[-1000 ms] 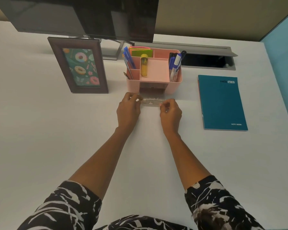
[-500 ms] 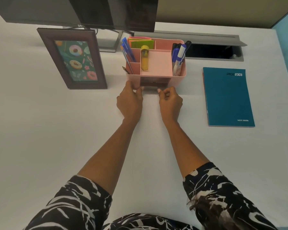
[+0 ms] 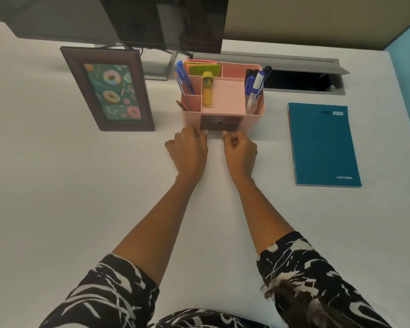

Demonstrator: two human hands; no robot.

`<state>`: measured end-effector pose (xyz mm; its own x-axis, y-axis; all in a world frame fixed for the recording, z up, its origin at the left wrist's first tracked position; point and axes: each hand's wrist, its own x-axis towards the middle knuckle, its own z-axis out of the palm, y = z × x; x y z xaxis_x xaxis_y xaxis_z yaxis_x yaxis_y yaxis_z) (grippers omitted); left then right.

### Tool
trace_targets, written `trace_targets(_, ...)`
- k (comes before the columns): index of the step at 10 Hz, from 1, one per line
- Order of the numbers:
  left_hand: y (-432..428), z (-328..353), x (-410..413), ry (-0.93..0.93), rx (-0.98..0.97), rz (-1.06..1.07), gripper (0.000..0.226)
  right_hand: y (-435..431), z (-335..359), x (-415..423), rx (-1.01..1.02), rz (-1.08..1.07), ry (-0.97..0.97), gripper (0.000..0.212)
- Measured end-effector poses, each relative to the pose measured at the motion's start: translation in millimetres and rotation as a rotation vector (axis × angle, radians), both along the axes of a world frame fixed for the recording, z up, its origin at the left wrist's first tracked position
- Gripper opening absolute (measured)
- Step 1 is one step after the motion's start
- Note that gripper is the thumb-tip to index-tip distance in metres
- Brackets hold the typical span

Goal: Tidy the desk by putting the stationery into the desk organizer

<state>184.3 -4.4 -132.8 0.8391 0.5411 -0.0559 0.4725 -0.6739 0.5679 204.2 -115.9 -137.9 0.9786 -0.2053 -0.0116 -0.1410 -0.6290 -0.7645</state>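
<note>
A pink desk organizer (image 3: pixel 256 113) stands at the back middle of the white desk. It holds blue pens (image 3: pixel 185 78), coloured sticky notes (image 3: pixel 204 67), a yellow tube-like item (image 3: pixel 207 91) and markers (image 3: pixel 255 88). A clear drawer (image 3: pixel 218 126) sits in the dark slot at its front. My left hand (image 3: pixel 188 150) pinches the slot's lower left corner. My right hand (image 3: pixel 240 151), fingers curled, pinches the lower right corner. Only a faint sliver of the drawer shows between my fingertips.
A teal notebook (image 3: pixel 323 145) lies flat to the right of the organizer. A dark photo frame (image 3: pixel 109 91) stands to its left. A monitor (image 3: pixel 128 17) rises behind, and a grey cable hatch (image 3: pixel 301 81) is open at the back right.
The clear drawer was held between both hands in front of the organizer; now it has gone forward into the front slot. Both hands moved toward the organizer with it.
</note>
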Motion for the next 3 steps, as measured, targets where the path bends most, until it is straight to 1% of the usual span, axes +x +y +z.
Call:
trace_targets(1,-9.0,-16.4,-26.7,-0.002,0.189,-0.272,0.034,0.7,-6.0,-22.3,-0.179,0.183,-0.124,0.019)
trace_targets(2,-14.5,-32.0,-56.3,0.03,0.308,-0.417,0.046,-1.9,-14.2,-48.2,-0.415,0.298,-0.212,0.022)
trace_targets(3,-17.5,-31.3,-80.7,0.055,0.287,-0.467,0.052,-3.2,-19.0,-78.2,-0.498,0.331,-0.219,0.031)
